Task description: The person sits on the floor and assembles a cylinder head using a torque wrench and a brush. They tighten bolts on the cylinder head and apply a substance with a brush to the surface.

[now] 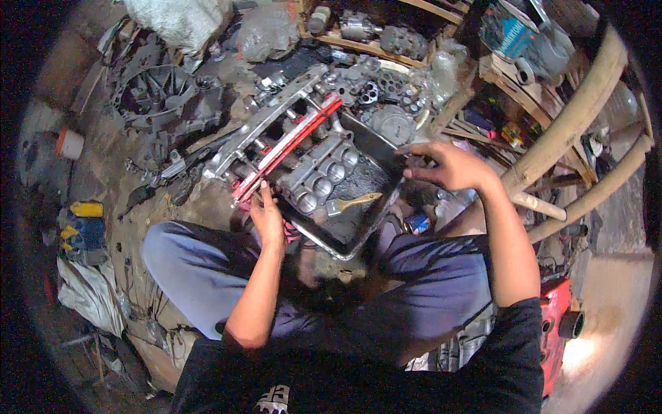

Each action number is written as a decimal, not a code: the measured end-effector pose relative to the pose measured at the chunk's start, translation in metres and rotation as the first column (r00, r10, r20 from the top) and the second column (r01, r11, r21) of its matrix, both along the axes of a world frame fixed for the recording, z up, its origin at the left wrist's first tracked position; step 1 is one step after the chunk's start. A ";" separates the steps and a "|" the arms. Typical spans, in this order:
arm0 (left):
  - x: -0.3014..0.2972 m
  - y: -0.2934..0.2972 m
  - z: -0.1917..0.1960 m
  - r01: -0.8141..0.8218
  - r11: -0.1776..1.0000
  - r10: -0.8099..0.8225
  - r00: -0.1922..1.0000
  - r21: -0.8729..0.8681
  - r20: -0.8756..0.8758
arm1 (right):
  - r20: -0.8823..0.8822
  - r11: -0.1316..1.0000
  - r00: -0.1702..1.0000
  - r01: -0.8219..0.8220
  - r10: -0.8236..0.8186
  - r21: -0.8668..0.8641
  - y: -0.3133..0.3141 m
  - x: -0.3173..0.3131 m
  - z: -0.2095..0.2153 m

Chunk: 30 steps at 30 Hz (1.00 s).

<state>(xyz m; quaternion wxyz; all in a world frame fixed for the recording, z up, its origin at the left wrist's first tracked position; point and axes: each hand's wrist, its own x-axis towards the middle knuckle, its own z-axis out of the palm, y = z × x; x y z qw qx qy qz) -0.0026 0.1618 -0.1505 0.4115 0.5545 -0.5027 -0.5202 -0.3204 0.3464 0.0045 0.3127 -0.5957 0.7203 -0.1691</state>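
A grey metal intake manifold (323,171) with a row of round openings lies tilted across a black tray (329,246). Along its upper side runs a red and silver strip (296,146). My left hand (267,215) is closed on the manifold's near left end, with fingertips at the end of the strip. At the tray's right corner, my right hand (445,165) has its fingers bent and drawn together; whether they pinch the rim or something small is unclear. A paintbrush (355,203) with a wooden handle rests in the tray, beside dark wet liquid.
A round-mouthed metal housing (162,96) sits on the floor at far left. Metal parts (376,90) crowd the ground beyond the tray. Thick wooden poles (572,121) slant along the right. A small blue can (416,224) stands near my right knee.
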 end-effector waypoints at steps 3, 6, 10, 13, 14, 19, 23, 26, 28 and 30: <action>0.001 -0.001 0.023 0.063 0.988 -0.026 0.970 0.144 -0.242 | 0.065 1.000 0.998 0.014 -0.013 -0.017 -0.046 -0.016 -0.028; 0.011 -0.008 0.014 0.136 0.967 -0.072 0.957 0.215 -0.280 | 0.116 0.988 0.986 0.128 -0.118 -0.082 -0.106 -0.030 -0.068; 0.015 -0.013 0.022 0.155 0.936 -0.060 0.954 0.315 -0.293 | 0.219 0.972 0.959 0.206 -0.179 -0.110 -0.168 -0.025 -0.089; 0.023 -0.020 0.028 0.242 0.871 -0.115 0.946 0.427 -0.304 | 0.170 0.953 0.957 0.260 -0.234 -0.152 -0.196 -0.026 -0.119; 0.026 -0.024 0.033 0.285 0.833 -0.140 0.938 0.474 -0.318 | 0.163 0.961 0.962 0.244 -0.221 -0.133 -0.202 -0.027 -0.120; 0.050 -0.047 0.052 0.361 0.680 -0.220 0.931 0.639 -0.291 | 0.203 0.970 0.956 0.231 -0.211 -0.078 -0.222 0.007 -0.100; 0.035 -0.065 0.057 0.378 0.663 -0.179 0.918 0.646 -0.354 | 0.423 0.939 0.862 0.338 -0.281 -0.066 -0.231 -0.018 -0.138; 0.033 -0.070 0.058 0.297 0.730 -0.108 0.939 0.615 -0.326 | 0.477 0.905 0.790 0.424 -0.386 0.031 -0.243 -0.005 -0.138; 0.035 -0.069 0.060 0.244 0.770 -0.057 0.947 0.590 -0.317 | 0.577 0.897 0.708 0.429 -0.406 0.104 -0.248 0.008 -0.125; 0.024 -0.067 0.065 0.225 0.792 -0.032 0.944 0.567 -0.329 | 0.612 0.875 0.652 0.460 -0.448 0.150 -0.250 0.005 -0.120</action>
